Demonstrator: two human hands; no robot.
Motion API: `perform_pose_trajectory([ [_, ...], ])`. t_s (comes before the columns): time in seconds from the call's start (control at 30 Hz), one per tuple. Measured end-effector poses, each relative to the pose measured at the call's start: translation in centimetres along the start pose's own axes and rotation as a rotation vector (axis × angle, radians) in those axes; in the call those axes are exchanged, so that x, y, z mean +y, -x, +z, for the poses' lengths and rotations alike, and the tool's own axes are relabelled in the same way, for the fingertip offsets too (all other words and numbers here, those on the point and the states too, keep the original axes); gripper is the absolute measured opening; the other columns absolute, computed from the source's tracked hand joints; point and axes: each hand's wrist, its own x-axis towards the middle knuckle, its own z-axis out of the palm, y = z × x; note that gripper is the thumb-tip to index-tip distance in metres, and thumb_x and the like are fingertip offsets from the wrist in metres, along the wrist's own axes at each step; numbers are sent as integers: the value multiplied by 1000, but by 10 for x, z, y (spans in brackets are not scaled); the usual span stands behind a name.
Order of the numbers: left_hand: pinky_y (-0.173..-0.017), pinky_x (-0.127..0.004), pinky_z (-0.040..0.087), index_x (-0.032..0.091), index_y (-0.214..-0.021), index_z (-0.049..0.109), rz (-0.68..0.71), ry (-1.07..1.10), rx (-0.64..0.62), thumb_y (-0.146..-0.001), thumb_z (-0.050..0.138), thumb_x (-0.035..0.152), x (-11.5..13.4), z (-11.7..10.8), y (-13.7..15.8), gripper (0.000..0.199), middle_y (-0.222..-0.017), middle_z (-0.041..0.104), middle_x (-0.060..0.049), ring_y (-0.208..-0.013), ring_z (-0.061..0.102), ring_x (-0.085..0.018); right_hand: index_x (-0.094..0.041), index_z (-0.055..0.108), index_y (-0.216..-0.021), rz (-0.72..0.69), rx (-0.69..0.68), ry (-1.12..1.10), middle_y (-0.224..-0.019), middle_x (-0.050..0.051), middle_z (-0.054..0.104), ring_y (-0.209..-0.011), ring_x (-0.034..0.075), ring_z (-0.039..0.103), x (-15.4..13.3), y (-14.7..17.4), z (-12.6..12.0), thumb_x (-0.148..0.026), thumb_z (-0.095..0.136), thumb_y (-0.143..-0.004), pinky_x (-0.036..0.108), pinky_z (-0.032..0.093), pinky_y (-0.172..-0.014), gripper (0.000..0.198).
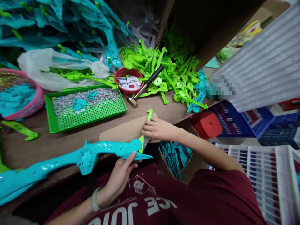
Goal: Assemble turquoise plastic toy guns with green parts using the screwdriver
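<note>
A long turquoise plastic part (pixel 103 147) reaches from the left edge of the head view to the middle. My left hand (pixel 119 175) grips its pointed right end, thumb on top. Farther up, my right hand (pixel 159 129) is closed round a lime-green plastic lever (pixel 150 114), whose far end sticks out above the fingers. The lever's lower end meets the rounded tip of the turquoise part; whether they are joined I cannot tell. Something grey and flat shows beneath my right hand, mostly hidden. A brown cardboard piece (pixel 124 128) lies on the table just beyond.
A green tray (pixel 103 117) holds small metal pieces and turquoise bits. Behind it are a red basket (pixel 117 83), a hammer (pixel 146 86) and heaped lime-green parts (pixel 164 72). A pink basket (pixel 38 100) stands left. White crates (pixel 257 150) and a box of turquoise parts (pixel 175 156) are right.
</note>
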Motion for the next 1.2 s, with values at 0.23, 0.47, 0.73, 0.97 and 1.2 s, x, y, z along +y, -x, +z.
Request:
perform_pose_trajectory([
  [0.23, -71, -24, 56, 16, -88, 71, -55, 95, 15, -72, 88, 43, -3, 7, -1, 36, -86, 74, -4, -81, 71, -17, -13, 59, -120, 16, 0, -69, -106, 9, 65, -101, 25, 54, -4, 7, 7, -41, 58, -97, 38, 37, -82, 36],
  [0.47, -72, -24, 53, 14, -94, 68, -29, 157, -112, -70, 87, 54, -3, 31, -26, 50, -98, 72, -8, -92, 71, -21, -11, 59, -126, 47, -24, -33, -114, 13, 67, -103, 27, 56, 25, -5, 5, -25, 61, -95, 43, 43, -88, 34],
  [0.73, -68, -22, 52, 19, -94, 68, -320, 100, -397, -64, 85, 63, 13, 39, -44, 56, -91, 74, -5, -84, 71, -16, -21, 62, -127, 180, -146, -232, -125, 15, 61, -111, 31, 59, 49, -23, -39, -24, 76, -80, 48, 52, -90, 49],
  [0.97, -80, -34, 57, 23, -113, 75, 167, -787, -728, -88, 68, 50, 79, 0, 22, 37, -102, 77, -8, -93, 73, -26, -23, 34, -148, 158, 511, -816, -150, 18, 44, -133, 29, 48, 74, -207, -83, -42, 69, -88, 52, 46, -108, 71],
  [1.2, -95, -40, 52, 13, -127, 61, 1339, -1590, -83, -95, 56, 19, 80, -24, -7, 33, -128, 66, -15, -113, 65, -28, -19, 55, -110, -89, 479, -1290, -93, 1, 61, -87, 17, 58, 78, -312, -86, -41, 74, -79, 37, 54, -85, 42],
])
